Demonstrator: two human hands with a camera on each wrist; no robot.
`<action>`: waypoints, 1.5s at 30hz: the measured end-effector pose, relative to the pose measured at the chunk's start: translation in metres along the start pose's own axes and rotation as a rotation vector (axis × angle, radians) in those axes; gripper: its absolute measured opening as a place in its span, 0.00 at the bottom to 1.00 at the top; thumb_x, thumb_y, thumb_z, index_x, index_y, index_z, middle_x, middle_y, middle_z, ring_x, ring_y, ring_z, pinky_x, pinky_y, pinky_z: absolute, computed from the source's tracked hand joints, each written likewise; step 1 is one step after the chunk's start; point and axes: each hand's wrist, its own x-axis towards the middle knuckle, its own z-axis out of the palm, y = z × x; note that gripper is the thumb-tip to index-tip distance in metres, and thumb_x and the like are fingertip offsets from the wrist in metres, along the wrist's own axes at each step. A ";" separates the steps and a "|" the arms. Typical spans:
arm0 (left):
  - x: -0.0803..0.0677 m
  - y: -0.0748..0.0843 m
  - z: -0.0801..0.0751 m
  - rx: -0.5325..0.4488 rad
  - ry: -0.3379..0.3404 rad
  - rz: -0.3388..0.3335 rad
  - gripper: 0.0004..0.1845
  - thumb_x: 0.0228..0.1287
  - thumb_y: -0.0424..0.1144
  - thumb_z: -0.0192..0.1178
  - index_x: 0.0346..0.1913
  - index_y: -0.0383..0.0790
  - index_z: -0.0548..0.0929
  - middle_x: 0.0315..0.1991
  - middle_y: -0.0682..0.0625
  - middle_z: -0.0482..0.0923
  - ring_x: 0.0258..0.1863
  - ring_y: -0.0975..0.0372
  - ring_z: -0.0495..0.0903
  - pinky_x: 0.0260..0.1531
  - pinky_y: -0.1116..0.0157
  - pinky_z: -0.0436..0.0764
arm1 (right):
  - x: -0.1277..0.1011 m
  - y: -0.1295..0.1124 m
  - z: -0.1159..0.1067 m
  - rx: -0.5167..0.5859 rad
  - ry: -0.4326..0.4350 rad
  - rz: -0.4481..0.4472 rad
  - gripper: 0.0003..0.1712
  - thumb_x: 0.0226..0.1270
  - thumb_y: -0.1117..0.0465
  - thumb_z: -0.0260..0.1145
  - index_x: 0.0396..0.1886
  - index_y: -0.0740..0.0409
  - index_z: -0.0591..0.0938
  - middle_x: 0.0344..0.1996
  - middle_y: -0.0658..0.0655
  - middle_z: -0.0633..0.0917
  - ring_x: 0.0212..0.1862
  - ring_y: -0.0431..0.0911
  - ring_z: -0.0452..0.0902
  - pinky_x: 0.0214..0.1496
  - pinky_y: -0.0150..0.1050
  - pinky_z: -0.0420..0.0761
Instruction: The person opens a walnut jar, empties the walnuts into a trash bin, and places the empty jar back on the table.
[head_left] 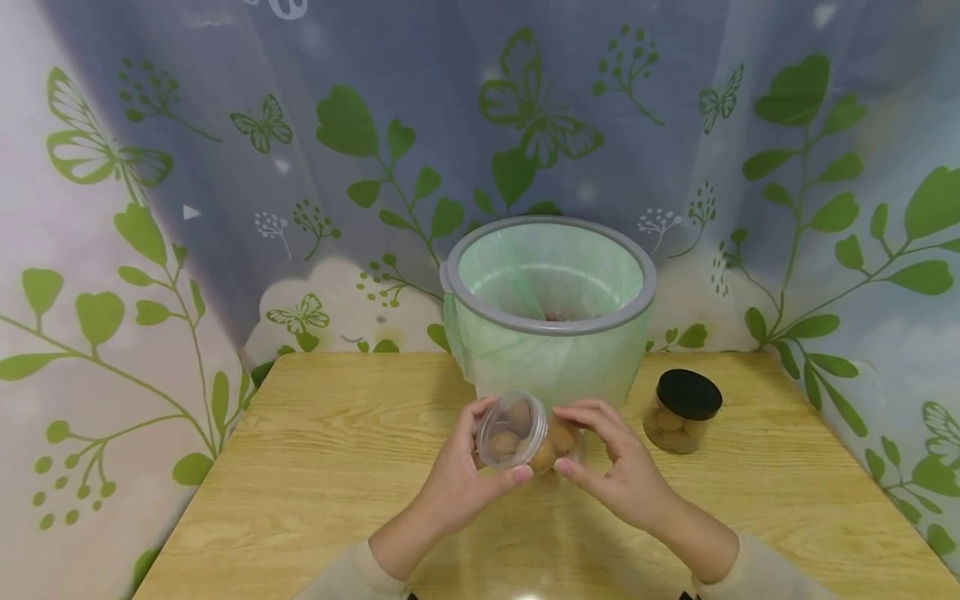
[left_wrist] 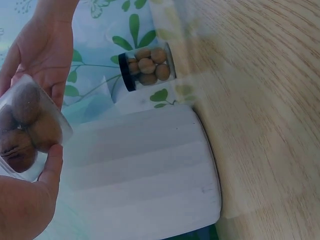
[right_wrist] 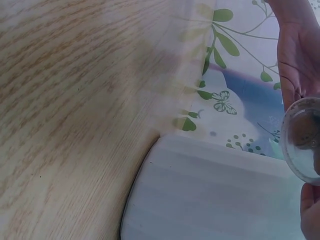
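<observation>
The left hand (head_left: 459,482) and right hand (head_left: 617,467) together held a clear jar (head_left: 525,437) of nuts on its side just above the tabletop (head_left: 315,467), in front of the lined bin (head_left: 547,312), probably to free its mouth. Each grip curled round the jar's ends. At right, a black-lidded jar (head_left: 682,410) stood apart.

I see bare wooden table (head_left: 315,467) to my left. A lined bin (head_left: 551,308) stands straight ahead, blocking the far edge. A black-lidded jar (head_left: 682,411) sits near my right.
</observation>
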 end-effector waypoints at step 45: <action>0.004 0.004 -0.008 -0.148 -0.122 0.027 0.49 0.62 0.54 0.70 0.75 0.39 0.52 0.67 0.42 0.67 0.65 0.53 0.71 0.62 0.60 0.73 | 0.001 0.017 0.007 0.424 -0.066 -0.096 0.36 0.65 0.69 0.70 0.68 0.73 0.64 0.65 0.56 0.75 0.62 0.46 0.73 0.61 0.36 0.75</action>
